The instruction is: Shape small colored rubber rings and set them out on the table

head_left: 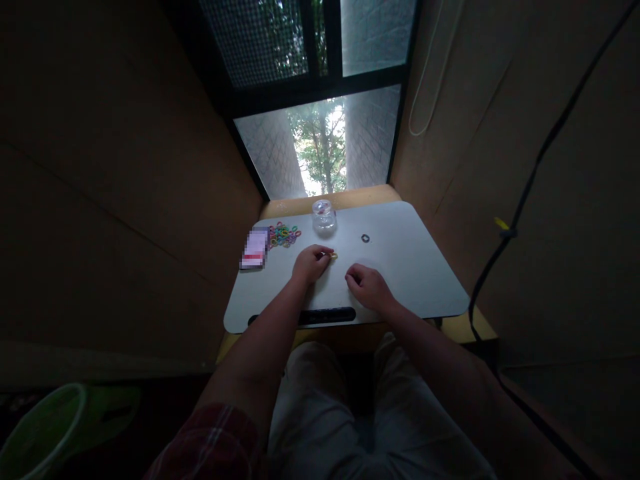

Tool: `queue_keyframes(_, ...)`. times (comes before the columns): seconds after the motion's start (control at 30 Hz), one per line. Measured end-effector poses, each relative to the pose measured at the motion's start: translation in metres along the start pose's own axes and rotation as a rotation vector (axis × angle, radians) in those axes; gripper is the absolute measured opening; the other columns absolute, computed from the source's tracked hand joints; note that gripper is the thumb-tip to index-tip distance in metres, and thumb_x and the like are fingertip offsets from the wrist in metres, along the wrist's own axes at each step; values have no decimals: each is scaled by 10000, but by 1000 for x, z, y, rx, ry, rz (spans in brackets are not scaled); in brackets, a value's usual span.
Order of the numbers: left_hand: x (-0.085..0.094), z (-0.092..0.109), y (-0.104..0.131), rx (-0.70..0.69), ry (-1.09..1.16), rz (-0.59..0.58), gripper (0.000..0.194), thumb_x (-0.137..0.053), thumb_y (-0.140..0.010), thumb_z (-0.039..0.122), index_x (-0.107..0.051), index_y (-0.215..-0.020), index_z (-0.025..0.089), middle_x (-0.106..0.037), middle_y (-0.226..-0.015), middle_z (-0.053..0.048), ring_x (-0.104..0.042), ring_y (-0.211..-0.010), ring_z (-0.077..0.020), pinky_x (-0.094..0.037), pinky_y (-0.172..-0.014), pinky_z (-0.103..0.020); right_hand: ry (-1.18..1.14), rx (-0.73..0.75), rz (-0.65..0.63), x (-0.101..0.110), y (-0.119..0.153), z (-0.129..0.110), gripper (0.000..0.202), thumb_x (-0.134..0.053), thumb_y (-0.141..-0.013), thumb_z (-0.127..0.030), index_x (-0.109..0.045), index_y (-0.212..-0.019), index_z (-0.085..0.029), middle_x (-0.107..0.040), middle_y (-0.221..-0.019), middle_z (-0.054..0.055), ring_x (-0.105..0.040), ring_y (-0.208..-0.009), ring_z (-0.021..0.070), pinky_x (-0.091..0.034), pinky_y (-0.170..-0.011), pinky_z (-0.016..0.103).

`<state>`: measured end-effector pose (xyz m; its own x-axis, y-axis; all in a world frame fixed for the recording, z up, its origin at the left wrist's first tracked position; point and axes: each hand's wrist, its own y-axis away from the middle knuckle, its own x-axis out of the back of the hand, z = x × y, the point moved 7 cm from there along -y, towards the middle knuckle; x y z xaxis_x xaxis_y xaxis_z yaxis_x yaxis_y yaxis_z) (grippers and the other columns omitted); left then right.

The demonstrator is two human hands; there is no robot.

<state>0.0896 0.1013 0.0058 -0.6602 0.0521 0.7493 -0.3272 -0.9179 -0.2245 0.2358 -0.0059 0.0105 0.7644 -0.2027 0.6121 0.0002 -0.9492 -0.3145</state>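
Note:
My left hand (311, 264) rests over the middle of the white lap table (420, 280), its thumb and fingers pinched on a small yellow hair tie (335, 255). To its right, my right hand (369, 287) is closed with curled fingers, just above or on the tabletop; whatever it may hold is hidden. A heap of small colourful hair ties (284, 235) lies beyond and left of my left hand. Past both hands stands a clear plastic jar (324, 219), with a little something reddish showing at its rim. A dark hair tie (365, 238) lies alone beyond my right hand.
A phone (255, 249) with a blurred screen lies at the table's left edge. A black slot strip (327, 315) runs along the near edge. Behind the table is a window (320, 147). A black cable (537, 160) hangs at the right; a green basket (45, 433) is low left.

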Motion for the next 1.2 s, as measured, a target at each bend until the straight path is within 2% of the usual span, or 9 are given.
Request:
queue_keyframes(0.17, -5, 3, -7, -31, -14, -16, 255, -585, -825, 324, -720, -1029, 252, -689, -1008, -32, -618, -883, -148, -475, -835, -268, 17, 2, -2, -1, -1, 1, 127, -507, -825, -252, -591, -750, -193, -578, -640, -15, -481, -569, 113, -330, -573, 231)
queue_keyframes(0.33, -4, 4, -6, 38, -49, 75, 348, -609, -805, 431, -663, -1097, 250, -686, -937, -26, -621, -787, -138, -466, -739, -263, 24, -5, 0, 0, -2, 2, 125, -505, -827, -251, -586, -750, -195, -562, -621, -20, -480, -568, 114, -323, -572, 231)
queue_keyframes(0.5, 1, 0, 1, 146, -72, 106, 291, -552, -837, 475, -641, -934, 216, -679, -772, -13, -610, -685, -136, -438, -665, -264, 9, -9, -6, 0, -1, 1, 126, -512, -825, -256, -590, -748, -195, -563, -626, -20, -477, -569, 113, -325, -572, 229)
queue_keyframes(0.77, -2, 19, 5, -31, -161, 70, 213, -618, -794, 415, -658, -872, 221, -668, -860, -30, -603, -753, -147, -452, -721, -274, -4, -6, -10, -1, -1, 0, 130, -510, -828, -261, -588, -745, -199, -559, -624, -21, -468, -568, 115, -321, -568, 232)
queue_keyframes(0.93, -2, 18, -7, -30, -207, 95, 176, -600, -818, 359, -680, -912, 234, -666, -929, -33, -606, -817, -154, -453, -764, -277, -17, -13, -9, -1, -2, 0, 118, -510, -820, -246, -582, -741, -197, -561, -628, -23, -473, -566, 111, -309, -560, 232)
queue_keyframes(1.2, -8, 13, -35, 48, -208, 115, 255, -596, -826, 397, -668, -992, 217, -655, -998, -65, -611, -891, -175, -456, -812, -287, -21, -10, -10, -1, -1, 0, 120, -505, -828, -244, -579, -745, -197, -564, -634, -24, -477, -572, 109, -319, -568, 231)
